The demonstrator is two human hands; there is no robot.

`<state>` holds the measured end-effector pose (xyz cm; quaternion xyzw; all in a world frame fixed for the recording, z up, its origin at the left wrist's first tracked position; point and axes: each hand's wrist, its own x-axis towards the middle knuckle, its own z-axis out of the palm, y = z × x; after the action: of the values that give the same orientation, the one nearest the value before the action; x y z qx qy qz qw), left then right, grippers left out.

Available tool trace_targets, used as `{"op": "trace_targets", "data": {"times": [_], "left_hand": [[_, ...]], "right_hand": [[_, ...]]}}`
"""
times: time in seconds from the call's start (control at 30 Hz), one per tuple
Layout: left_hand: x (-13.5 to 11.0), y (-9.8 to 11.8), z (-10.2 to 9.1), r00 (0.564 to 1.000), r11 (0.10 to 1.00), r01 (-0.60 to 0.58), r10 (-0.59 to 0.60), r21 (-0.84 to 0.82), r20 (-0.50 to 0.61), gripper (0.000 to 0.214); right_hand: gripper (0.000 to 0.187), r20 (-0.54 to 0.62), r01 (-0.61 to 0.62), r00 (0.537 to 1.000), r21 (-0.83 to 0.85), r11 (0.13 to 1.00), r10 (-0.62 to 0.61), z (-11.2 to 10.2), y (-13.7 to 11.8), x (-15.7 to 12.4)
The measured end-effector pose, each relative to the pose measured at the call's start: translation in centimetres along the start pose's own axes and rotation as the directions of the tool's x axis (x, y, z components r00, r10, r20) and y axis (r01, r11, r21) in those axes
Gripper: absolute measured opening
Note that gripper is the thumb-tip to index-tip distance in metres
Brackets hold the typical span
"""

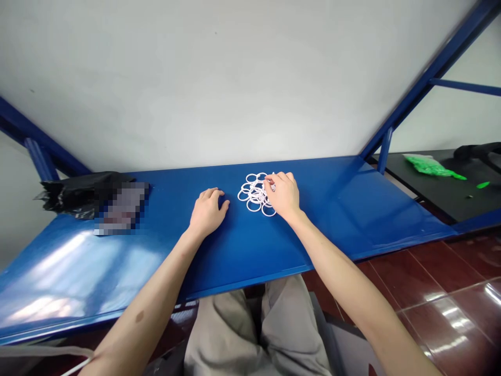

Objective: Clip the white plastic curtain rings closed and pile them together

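Observation:
A loose pile of thin white rings (254,207) lies overlapping on the blue tabletop, a little right of the middle. My right hand (285,196) covers the pile's right side, its thumb and fingertips pinched together on a white ring; the hand hides part of the rings. To the left of the pile, my left hand (208,211) rests on the table with fingers slightly bent and thumb apart. It holds nothing and does not touch the rings.
Black plastic bags (74,193) and a pixelated flat item (124,208) lie at the table's left. Blue frame bars (415,94) rise at both sides before a pale wall. On a black table (442,196) at right sits a bag of green pieces (428,165).

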<state>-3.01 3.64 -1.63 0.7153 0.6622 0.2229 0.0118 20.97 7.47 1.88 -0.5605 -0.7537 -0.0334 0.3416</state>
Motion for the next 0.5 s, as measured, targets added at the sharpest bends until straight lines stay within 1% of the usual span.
{"op": "trace_targets", "data": {"times": [0.1,0.2,0.27,0.33,0.4,0.5], "left_hand": [[0.0,-0.2,-0.1,1.000,1.000,-0.017,0.017,0.018,-0.002,0.037],[-0.1,-0.7,-0.4,0.999,0.997,-0.052,0.052,0.057,0.006,0.039],[-0.1,-1.1,-0.5,0.999,0.996,-0.046,0.046,0.075,0.010,0.042],[-0.1,-1.4,-0.6,1.000,0.997,-0.019,0.018,0.075,0.016,0.044],[-0.1,-1.6,-0.6,1.000,0.998,-0.005,0.003,0.062,0.025,0.045],[0.1,-1.7,-0.7,1.000,0.999,-0.009,0.008,0.045,0.022,0.044]], "right_hand": [[0.029,-0.049,-0.088,0.995,-0.010,0.996,0.087,-0.8,2.2,0.4],[0.033,-0.052,-0.185,0.982,-0.031,0.982,0.183,-1.1,4.7,0.8],[0.041,-0.004,-0.208,0.978,-0.056,0.977,0.208,-0.9,6.0,0.9],[0.050,0.062,-0.203,0.976,-0.088,0.975,0.209,-0.5,6.8,1.0],[0.058,0.112,-0.194,0.972,-0.116,0.974,0.207,-0.1,7.2,1.1],[0.068,0.145,-0.193,0.967,-0.109,0.975,0.208,0.1,7.5,1.0]]}}
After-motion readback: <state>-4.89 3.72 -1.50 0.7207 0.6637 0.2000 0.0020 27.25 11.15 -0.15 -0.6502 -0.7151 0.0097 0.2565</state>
